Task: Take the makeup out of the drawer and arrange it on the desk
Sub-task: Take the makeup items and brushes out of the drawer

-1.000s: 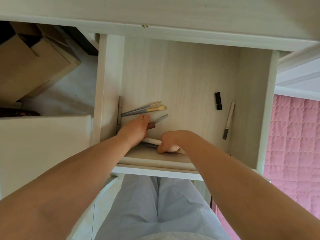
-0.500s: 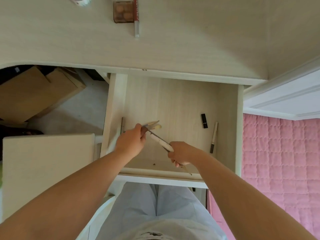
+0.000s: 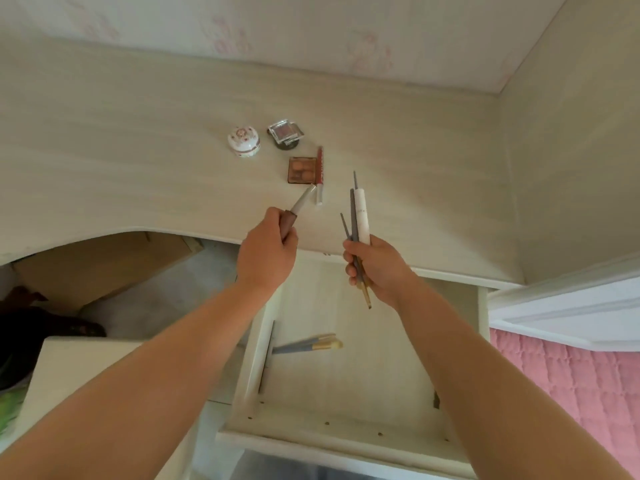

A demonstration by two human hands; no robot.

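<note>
While the drawer (image 3: 346, 393) is standing pulled out below the desk (image 3: 138, 150), both hands are hovering over the desk's front edge, apart from each other. The left hand (image 3: 265, 256) is gripping a brown-handled brush (image 3: 298, 209), its tip pointing toward one o'clock. The right hand (image 3: 377, 268) is clamping a bundle of slim sticks (image 3: 358, 213), a white tube and grey pencils, pointing toward twelve o'clock. Two blue-handled brushes (image 3: 308, 344) are lying in the drawer, at six o'clock from the hands. On the desk, at twelve o'clock from the left hand, an eyeshadow palette (image 3: 302, 170) is lying beside a red-and-white pen (image 3: 319, 174). Beyond them a clear compact (image 3: 285, 131) and a round flowered pot (image 3: 243, 141) are sitting side by side.
</note>
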